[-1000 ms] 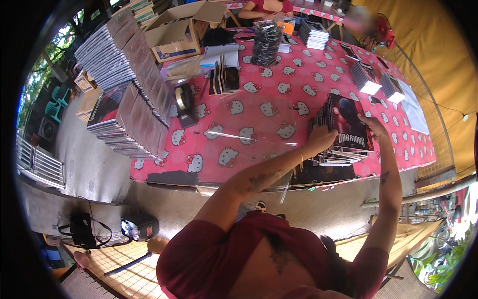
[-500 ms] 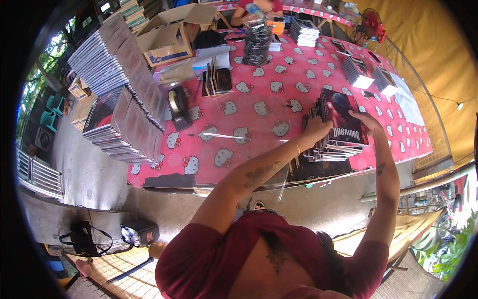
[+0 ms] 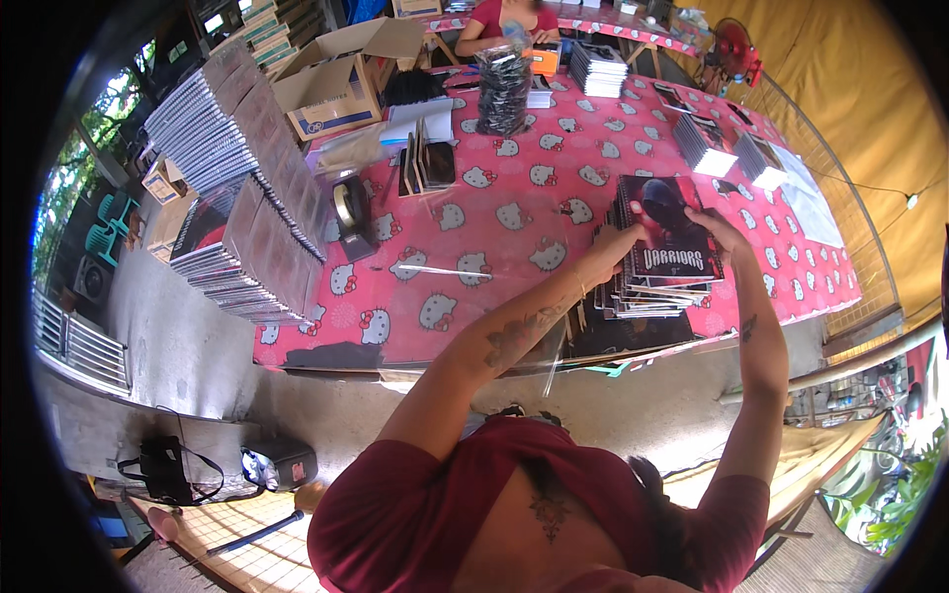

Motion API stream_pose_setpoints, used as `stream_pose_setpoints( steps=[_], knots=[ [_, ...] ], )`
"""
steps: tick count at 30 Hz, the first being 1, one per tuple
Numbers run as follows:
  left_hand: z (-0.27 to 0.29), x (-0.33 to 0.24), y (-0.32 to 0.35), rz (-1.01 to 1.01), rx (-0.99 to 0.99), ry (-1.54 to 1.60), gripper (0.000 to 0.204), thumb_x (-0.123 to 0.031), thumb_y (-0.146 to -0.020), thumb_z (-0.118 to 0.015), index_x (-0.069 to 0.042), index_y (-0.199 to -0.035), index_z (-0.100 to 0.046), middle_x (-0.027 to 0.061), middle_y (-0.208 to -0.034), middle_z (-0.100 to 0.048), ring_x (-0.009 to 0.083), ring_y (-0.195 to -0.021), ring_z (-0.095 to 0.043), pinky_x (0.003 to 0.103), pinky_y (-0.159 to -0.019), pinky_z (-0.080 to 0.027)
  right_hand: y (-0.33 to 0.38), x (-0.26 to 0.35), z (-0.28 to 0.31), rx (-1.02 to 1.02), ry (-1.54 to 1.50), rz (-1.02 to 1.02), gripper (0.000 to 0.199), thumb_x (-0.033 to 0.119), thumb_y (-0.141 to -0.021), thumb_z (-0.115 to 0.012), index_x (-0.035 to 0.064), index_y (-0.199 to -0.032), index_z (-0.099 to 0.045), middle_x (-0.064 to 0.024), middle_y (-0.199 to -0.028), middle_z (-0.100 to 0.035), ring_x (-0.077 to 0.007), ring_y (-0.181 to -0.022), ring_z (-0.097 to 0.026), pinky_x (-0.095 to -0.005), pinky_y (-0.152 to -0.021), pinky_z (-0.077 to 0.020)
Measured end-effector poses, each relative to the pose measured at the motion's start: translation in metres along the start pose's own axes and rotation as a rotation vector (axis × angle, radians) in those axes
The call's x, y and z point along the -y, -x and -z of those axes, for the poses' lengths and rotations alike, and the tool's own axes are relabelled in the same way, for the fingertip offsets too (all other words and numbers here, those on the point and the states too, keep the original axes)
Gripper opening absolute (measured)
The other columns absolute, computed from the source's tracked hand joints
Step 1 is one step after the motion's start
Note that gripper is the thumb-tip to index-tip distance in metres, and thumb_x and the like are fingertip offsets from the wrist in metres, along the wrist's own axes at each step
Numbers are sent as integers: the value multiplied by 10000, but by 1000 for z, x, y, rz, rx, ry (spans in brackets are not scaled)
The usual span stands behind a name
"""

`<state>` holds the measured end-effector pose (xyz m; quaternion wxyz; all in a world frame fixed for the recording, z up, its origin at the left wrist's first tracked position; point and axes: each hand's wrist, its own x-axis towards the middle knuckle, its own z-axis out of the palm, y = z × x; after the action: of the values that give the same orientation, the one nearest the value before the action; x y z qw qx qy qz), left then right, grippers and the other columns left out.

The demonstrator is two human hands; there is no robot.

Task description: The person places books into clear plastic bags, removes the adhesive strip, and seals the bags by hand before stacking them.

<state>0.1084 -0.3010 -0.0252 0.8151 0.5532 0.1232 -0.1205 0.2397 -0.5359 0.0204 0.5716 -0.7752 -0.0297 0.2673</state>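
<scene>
A black spiral notebook [image 3: 672, 219] with a hooded figure and red tones on its cover lies on top of an uneven stack of notebooks [image 3: 652, 304] at the table's near right side. My left hand [image 3: 619, 251] grips its left edge by the spiral binding, thumb over the cover. On the opposite edge, my right hand [image 3: 722, 233] holds it with the thumb on top and the fingers hidden along the side. Under the stack, a dark sheet or cover [image 3: 633, 336] shows at the table edge.
Tall stacks of spiral notebooks [image 3: 247, 237] stand at the left, beside a tape dispenser [image 3: 353, 219]. Behind are a cardboard box [image 3: 336, 94], a wooden holder [image 3: 427, 163] and a dark wrapped roll [image 3: 502, 99]. Smaller stacks [image 3: 704, 146] sit far right. Across the table sits another person [image 3: 509, 25].
The top notebook has shifted slightly left on the stack. My left hand has drawn back from the cover toward the spiral edge, and my right hand stays at the right edge.
</scene>
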Motion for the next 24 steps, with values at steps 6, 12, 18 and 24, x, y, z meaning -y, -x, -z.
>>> stream_pose_setpoints(
  steps=[6,12,18,24],
  knots=[
    [10,3,6,-118,76,-33,336,-377,-859,-631,-161,-1113,-591,-15,-959,-628,105,-842,-578,318,-761,-413,18,15,-18,-46,-42,153,933,372,-777,-822,50,-1494,-319,-192,-1345,-545,-240,-1283,-500,-363,-944,-516],
    [81,18,40,-555,39,-335,574,-389,-917,-654,-105,-1388,-491,89,-1318,-565,224,-1249,-498,517,-1037,-398,52,42,-33,33,-142,414,851,259,-813,-743,12,-1518,-336,-152,-1327,-567,-214,-1198,-567,-334,-1037,-432],
    [113,-22,130,-1644,-370,-1428,542,-226,-747,-773,-104,-1238,-579,136,-1319,-559,355,-1308,-502,582,-1147,-301,70,65,-122,247,-126,228,841,306,-863,-691,-37,-1524,-300,-126,-1331,-572,-206,-1275,-494,-315,-1112,-330],
    [174,-49,220,-1377,-82,-1154,628,-159,-642,-824,-85,-1207,-561,90,-1199,-611,265,-1125,-598,461,-1049,-427,76,26,-219,601,-250,496,883,677,-985,-324,-5,-1543,-284,-147,-1547,-391,-249,-1422,-364,-353,-1198,-213]
  ],
)
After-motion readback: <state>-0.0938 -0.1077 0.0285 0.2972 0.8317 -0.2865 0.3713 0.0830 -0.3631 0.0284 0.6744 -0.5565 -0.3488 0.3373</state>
